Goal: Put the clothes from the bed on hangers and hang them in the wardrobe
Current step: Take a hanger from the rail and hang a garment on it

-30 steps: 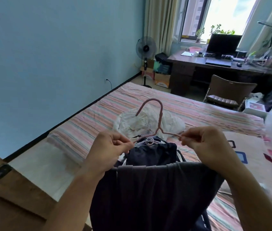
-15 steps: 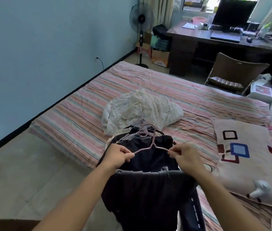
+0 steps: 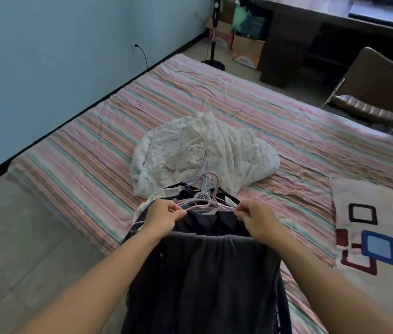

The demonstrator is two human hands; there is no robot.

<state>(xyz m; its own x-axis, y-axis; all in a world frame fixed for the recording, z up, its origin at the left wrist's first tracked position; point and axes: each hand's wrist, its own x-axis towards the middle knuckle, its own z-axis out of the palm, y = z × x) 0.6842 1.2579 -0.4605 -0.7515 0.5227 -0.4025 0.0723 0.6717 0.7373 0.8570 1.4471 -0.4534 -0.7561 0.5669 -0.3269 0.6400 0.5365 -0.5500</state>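
Note:
A pink hanger [image 3: 211,201] is held by its two shoulders over the bed's near edge. My left hand [image 3: 164,216] pinches its left end and my right hand [image 3: 254,219] pinches its right end. A dark grey garment [image 3: 205,280] is draped over the hanger's bar and hangs down toward me. Under the hanger lie dark navy clothes [image 3: 205,220] and several pale hangers [image 3: 201,186] in a pile. A crumpled white garment [image 3: 200,153] lies behind them on the striped bed [image 3: 94,153].
A patterned pillow [image 3: 374,227] lies on the bed at right. A brown chair [image 3: 374,92] and a dark desk [image 3: 311,32] stand beyond the bed. A fan stand [image 3: 212,44] and boxes sit by the blue wall. Bare floor runs along the left.
The view has tilted down and the hanger with the grey garment has come lower, close over the clothes pile. Both hands keep their hold on its ends.

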